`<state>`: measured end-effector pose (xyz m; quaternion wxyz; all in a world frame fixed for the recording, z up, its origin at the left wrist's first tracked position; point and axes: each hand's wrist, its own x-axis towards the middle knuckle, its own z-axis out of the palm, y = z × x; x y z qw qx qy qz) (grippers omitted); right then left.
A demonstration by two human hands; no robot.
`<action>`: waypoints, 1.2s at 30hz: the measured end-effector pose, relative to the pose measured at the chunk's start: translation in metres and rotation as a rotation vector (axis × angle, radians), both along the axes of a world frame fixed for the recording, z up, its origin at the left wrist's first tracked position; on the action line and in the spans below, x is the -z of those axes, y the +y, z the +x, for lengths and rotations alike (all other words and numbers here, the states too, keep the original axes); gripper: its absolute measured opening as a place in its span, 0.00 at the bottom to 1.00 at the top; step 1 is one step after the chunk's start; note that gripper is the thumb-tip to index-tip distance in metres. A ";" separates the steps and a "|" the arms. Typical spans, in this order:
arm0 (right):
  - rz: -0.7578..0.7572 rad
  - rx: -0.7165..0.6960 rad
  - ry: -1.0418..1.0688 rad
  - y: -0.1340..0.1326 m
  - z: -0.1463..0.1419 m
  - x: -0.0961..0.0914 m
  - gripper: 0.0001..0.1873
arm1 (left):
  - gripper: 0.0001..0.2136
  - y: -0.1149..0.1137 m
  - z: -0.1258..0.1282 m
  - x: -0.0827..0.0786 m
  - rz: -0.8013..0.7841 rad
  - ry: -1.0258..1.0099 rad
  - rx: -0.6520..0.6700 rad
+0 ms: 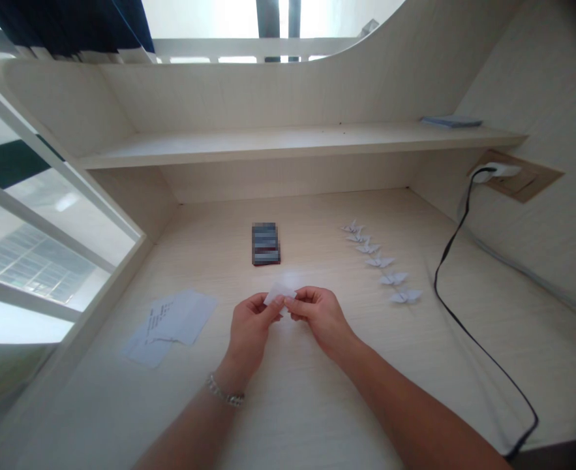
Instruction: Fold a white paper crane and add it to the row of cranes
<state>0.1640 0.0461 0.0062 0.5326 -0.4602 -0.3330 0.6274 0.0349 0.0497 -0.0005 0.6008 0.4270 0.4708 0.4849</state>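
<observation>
Both hands meet over the middle of the pale wooden desk [317, 405]. My left hand [249, 326] and my right hand [319, 313] each pinch one side of a small white piece of paper [278, 291], held just above the desk top. A bracelet sits on my left wrist. To the right, a row of several small folded white paper cranes [379, 261] lies on the desk.
A small dark box or phone [265, 244] lies behind the hands. Loose white sheets [173, 323] lie at the left. A black cable [464, 326] runs from a wall socket [500, 172] across the right side. A shelf [292, 140] above holds a blue pad [451, 121].
</observation>
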 end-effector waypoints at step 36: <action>0.154 -0.037 -0.238 0.001 -0.005 0.020 0.15 | 0.15 0.001 0.001 0.003 -0.011 0.057 -0.107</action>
